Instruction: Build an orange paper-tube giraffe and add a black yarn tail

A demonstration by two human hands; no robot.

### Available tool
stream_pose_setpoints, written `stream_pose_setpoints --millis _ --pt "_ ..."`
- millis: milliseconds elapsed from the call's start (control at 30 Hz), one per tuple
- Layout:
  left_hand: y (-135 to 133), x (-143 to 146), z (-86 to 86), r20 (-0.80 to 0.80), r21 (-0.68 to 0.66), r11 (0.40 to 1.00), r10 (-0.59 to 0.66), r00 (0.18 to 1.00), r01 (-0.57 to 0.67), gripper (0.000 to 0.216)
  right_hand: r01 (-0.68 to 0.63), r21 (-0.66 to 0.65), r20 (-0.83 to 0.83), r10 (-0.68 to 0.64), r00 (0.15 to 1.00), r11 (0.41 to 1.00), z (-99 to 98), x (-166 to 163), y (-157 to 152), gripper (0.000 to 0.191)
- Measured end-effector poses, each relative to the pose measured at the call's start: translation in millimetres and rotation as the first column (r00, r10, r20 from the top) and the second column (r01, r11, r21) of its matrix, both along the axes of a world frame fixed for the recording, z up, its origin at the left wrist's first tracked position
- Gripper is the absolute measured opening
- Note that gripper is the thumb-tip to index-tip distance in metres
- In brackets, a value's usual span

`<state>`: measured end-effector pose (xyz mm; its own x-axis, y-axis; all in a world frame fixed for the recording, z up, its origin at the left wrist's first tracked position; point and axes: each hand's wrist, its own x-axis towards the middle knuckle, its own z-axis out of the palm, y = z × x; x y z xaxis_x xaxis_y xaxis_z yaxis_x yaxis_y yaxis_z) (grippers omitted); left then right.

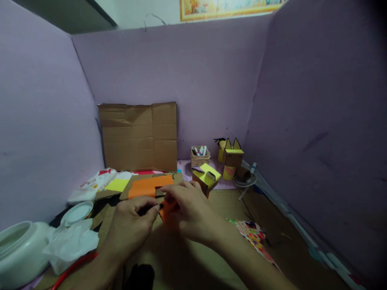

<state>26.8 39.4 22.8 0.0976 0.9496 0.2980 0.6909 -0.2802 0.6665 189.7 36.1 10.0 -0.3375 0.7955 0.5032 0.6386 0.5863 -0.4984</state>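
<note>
My left hand [134, 219] is closed in a pinch, thumb and forefinger together at the left edge of a small orange paper piece [165, 212] with a dark edge. Curled over the same piece from the right is my right hand [195, 211], which hides most of it. Just behind the hands lies a larger orange paper sheet [143, 187] on cardboard. A cardboard figure with a yellow paper top [208, 173] stands close behind my right hand.
At left are a white jar [26, 249], crumpled tissue [74, 243], a white lid [77, 212] and a red handle [74, 268]. A marker basket [199, 159], an eared cardboard figure [234, 159] and a coiled tube [244, 181] stand behind. Patterned paper [254, 237] lies right.
</note>
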Motion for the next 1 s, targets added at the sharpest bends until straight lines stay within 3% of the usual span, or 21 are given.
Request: stream_pose_setpoints --millis 133,267,700,1000 --pt "-0.5 0.9 -0.7 -0.001 -0.002 1.000 -0.006 1.000 0.006 0.015 0.016 -0.006 0.002 -0.016 1.000 1.000 1.3 -0.6 -1.7 0.031" --pt "0.7 2.7 -1.5 -0.037 0.023 1.000 -0.009 0.999 0.010 0.016 0.010 0.007 0.023 -0.010 1.000 1.000 1.5 -1.2 -1.6 0.022" --pt "-0.2 2.2 -2.7 -0.090 0.110 0.994 -0.015 0.996 0.024 0.017 -0.029 0.051 0.090 0.024 0.996 0.998 2.7 0.6 -1.4 0.024" --pt "-2.9 3.2 1.6 -0.188 0.088 0.994 -0.049 0.981 0.066 0.019 -0.044 0.150 0.241 0.007 0.971 0.988 1.2 2.1 1.3 0.023"
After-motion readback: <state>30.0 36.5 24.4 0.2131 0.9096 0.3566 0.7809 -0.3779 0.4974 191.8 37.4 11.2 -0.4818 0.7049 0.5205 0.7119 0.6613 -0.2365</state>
